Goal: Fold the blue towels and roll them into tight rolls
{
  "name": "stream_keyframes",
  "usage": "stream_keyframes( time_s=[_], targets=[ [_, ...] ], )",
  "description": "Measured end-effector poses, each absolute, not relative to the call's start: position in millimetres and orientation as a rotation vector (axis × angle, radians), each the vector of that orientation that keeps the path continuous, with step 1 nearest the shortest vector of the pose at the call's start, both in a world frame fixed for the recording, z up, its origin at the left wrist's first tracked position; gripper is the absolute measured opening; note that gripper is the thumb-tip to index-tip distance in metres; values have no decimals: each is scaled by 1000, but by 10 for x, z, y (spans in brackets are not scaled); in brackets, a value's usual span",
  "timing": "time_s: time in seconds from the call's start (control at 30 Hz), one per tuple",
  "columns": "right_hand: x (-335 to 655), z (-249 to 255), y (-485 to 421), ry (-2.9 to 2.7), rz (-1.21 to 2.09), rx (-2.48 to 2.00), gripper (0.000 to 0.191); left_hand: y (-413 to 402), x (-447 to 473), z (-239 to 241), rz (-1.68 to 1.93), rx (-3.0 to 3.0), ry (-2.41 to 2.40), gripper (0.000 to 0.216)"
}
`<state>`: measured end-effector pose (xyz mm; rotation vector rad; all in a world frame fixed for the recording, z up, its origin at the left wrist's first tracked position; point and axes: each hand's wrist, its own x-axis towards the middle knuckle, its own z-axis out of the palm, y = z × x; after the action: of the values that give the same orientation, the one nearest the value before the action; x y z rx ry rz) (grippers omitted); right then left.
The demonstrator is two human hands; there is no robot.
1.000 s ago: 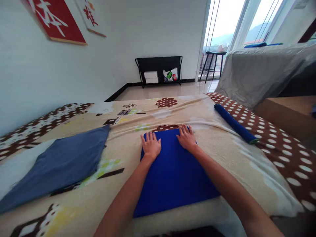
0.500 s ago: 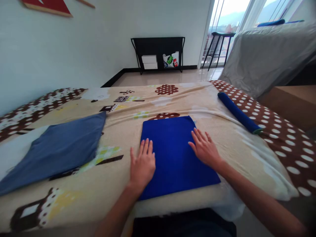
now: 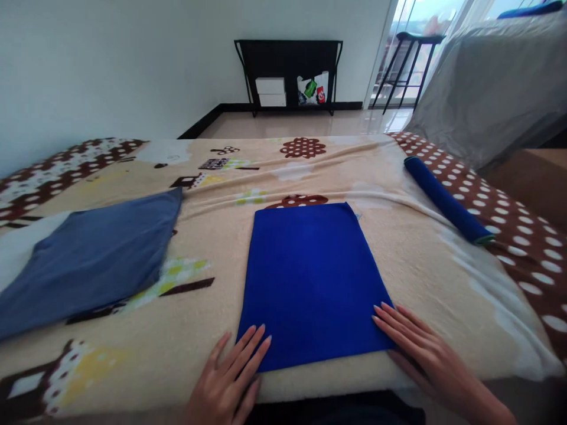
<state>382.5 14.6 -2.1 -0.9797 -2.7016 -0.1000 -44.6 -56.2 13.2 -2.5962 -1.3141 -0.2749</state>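
Observation:
A bright blue cloth [image 3: 310, 277] lies flat in front of me, wider at its near edge than at its far one. My left hand [image 3: 228, 378] rests at its near left corner, fingers stretched out and the tips touching the fabric. At the near right corner lies my right hand [image 3: 425, 351], its fingers extended over the edge and its thumb low beside the cloth. Neither hand grips anything. Off to the left, a grey-blue cloth [image 3: 106, 254] is spread out with slight wrinkles. A rolled dark blue cloth [image 3: 447, 199] with a green edge sits on the right.
Everything lies on a patterned cream blanket [image 3: 319, 381] with brown polka-dot borders. Beyond it stands a black rack [image 3: 290, 62] holding white boxes [image 3: 271, 92] and a printed bag [image 3: 312, 88]. Plastic sheeting [image 3: 500, 82] covers furniture at the right, near a black stool [image 3: 419, 38].
Both hands have slid from the middle of the blue cloth's sides down to its near corners. The view has shifted slightly, and the cloths lie as before.

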Motion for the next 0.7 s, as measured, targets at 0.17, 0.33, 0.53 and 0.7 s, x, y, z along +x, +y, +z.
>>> stream_keyframes(
  time_s=[0.17,0.33,0.53,0.7],
  targets=[
    [3965,-37,106,-2603,-112,-915,58,-639,-606,116,-597,-2643,-1369,59],
    [4001,-58,93,-2566,-149,-890,54,-678,-652,79,-739,-2568,-1411,49],
    [4053,-36,159,-2382,47,-985,40,-662,-665,125,-910,-2423,-1585,40],
    [3884,32,341,-2265,329,-1260,25,-427,-545,129,-832,-2337,-1851,14]
  ],
)
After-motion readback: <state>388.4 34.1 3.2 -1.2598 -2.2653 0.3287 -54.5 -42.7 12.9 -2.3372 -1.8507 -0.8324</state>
